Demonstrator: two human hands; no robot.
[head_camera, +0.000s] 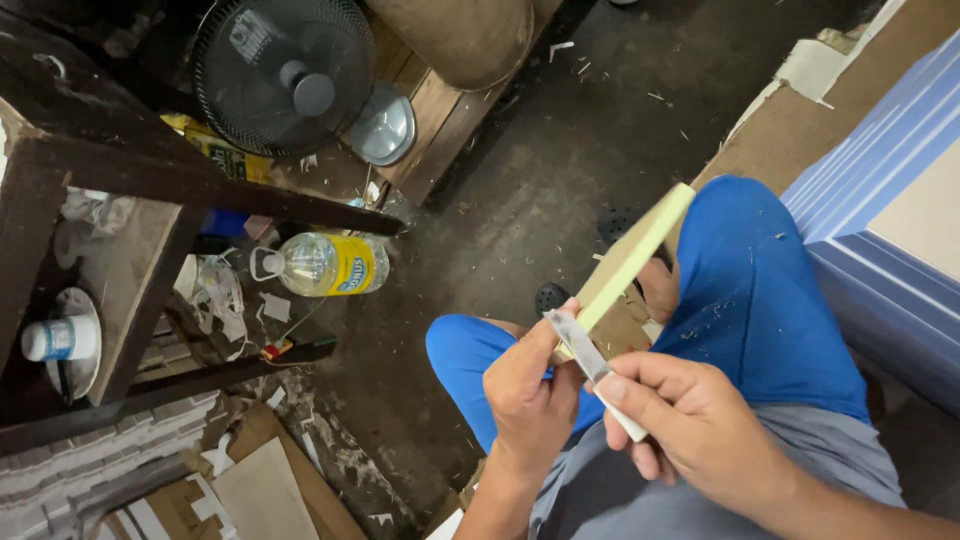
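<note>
My left hand (530, 395) grips the near end of a pale yellow-green flat piece (640, 250) that slants up and away over my blue-trousered knee (745, 280). My right hand (690, 420) is closed on the white handle of a small knife (590, 365). Its metal blade lies against the near end of the piece, close to my left thumb. Fine shavings are scattered on the trouser leg.
A dark wooden stool frame (150, 180) stands at the left, with a black fan (285, 75) behind it and a yellow-labelled plastic bottle (325, 265) on the dirty floor. A blue-painted panel (890, 220) leans at the right. Cardboard scraps (265, 490) lie at lower left.
</note>
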